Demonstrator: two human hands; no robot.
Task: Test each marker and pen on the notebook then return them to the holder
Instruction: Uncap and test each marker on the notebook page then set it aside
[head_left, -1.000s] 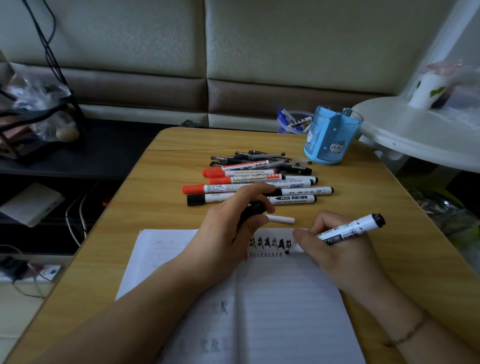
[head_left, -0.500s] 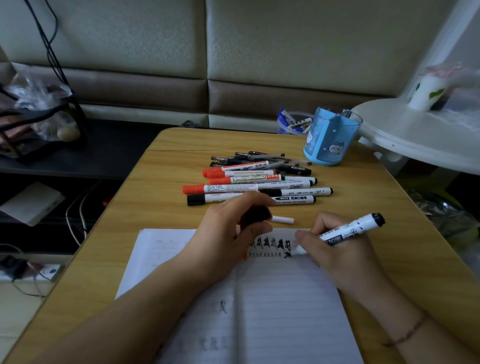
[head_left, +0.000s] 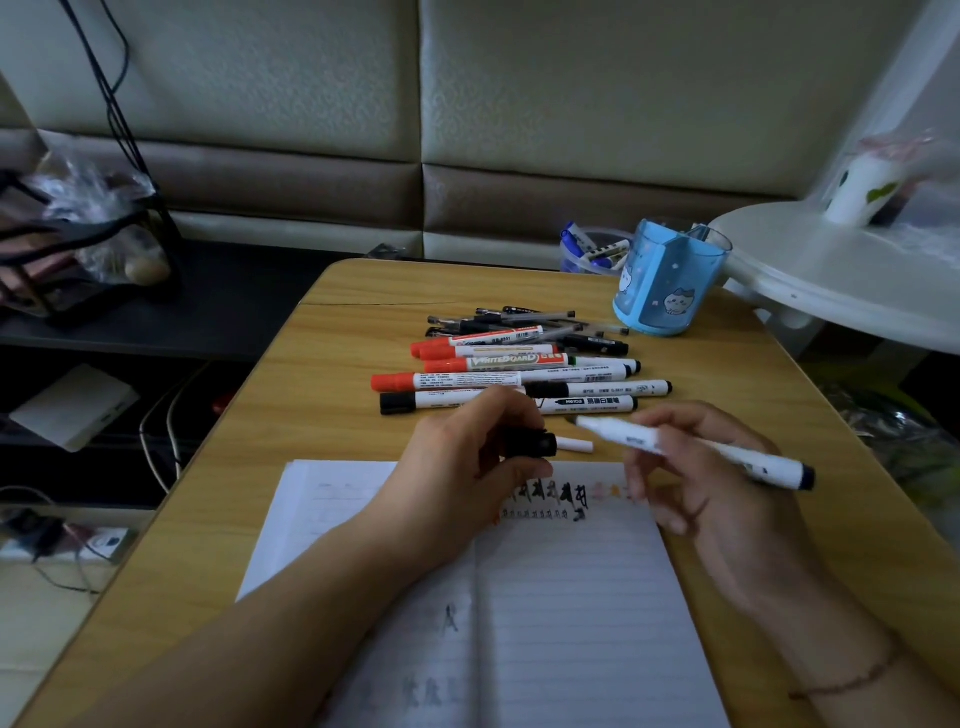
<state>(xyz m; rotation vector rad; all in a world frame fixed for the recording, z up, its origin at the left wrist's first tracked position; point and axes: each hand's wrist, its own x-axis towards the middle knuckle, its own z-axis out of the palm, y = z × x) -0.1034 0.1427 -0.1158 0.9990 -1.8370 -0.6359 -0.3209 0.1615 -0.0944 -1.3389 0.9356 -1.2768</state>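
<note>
An open lined notebook (head_left: 571, 597) lies on the wooden table (head_left: 311, 467), with a row of black test marks near its top edge. My right hand (head_left: 701, 488) holds a white marker with a black end (head_left: 727, 457), lifted off the page with its tip pointing left toward my left hand. My left hand (head_left: 467, 462) pinches the black cap (head_left: 530, 444). A small white stick (head_left: 574, 445) lies just right of the cap. Several red and black markers (head_left: 519, 374) and thin pens (head_left: 519, 322) lie in a pile behind the hands. The blue holder (head_left: 665, 291) stands at the far right.
A white round side table (head_left: 831, 280) with a cup overhangs the right. A clear tub with blue items (head_left: 587, 249) sits behind the holder. A dark shelf with a bag (head_left: 83, 234) and cables lies left, and a padded wall is behind.
My right hand lifted the marker off the notebook and swung its tip up and left toward the cap. My left hand shifted slightly while keeping the cap.
</note>
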